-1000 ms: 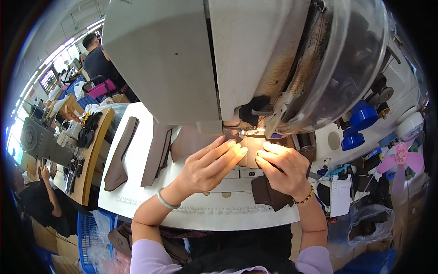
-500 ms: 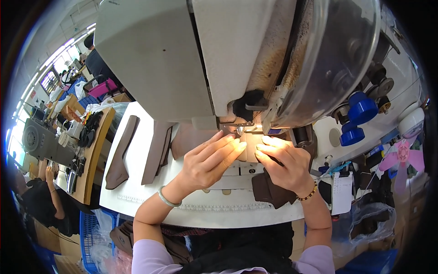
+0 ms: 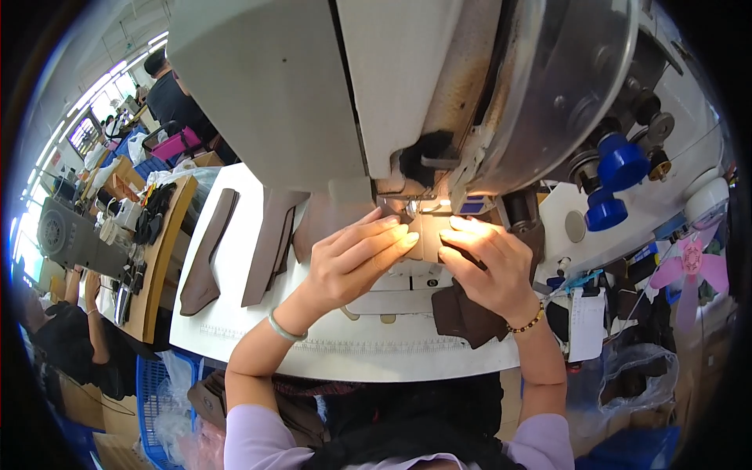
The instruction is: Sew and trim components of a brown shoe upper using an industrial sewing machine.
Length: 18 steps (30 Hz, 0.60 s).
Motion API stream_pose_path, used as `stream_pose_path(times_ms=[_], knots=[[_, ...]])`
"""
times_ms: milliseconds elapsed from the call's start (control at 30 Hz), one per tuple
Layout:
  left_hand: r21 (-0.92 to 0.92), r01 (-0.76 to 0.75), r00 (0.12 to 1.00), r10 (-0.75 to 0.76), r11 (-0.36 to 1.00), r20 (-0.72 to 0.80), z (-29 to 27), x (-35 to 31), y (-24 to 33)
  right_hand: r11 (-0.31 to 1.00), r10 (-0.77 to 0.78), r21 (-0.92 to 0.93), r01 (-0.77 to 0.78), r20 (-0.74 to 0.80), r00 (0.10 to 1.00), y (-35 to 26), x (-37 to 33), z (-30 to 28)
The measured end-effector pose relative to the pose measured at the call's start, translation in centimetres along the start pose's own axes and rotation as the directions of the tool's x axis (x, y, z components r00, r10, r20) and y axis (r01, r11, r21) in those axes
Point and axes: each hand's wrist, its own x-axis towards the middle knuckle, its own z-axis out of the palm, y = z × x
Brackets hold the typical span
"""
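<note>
Under the head of a large sewing machine, a brown leather-like piece lies in the lamp light near the needle area. My left hand grips it from the left, fingers close together and thumb mostly hidden. From the right, my right hand holds the piece between bent fingers and thumb. Both sets of fingertips are just short of the presser foot, with a narrow gap between the hands. Below my right hand, a folded brown flap hangs over the white table.
More brown pieces lie on the table's left side. Blue knobs stick out at the machine's right, above a pink fan. A blue basket stands below left. Another person works at a wooden bench.
Both hands have stayed on the brown piece with only a slight shift of the fingers. The whole view has moved a little. At far left the other person's hands have changed position.
</note>
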Motion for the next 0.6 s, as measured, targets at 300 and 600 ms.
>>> stream_pose_path(times_ms=[300,600], knots=[[0.043,-0.108,0.993,0.11,0.993,-0.045,0.6,-0.5,-0.8,0.998,-0.045,-0.036,0.045,0.009,0.999,-0.4,0.2,0.0],[0.018,-0.105,0.994,0.105,0.994,-0.043,0.4,-0.4,-0.3,1.0,-0.018,-0.005,0.018,0.029,0.999,-0.7,0.0,-0.4]])
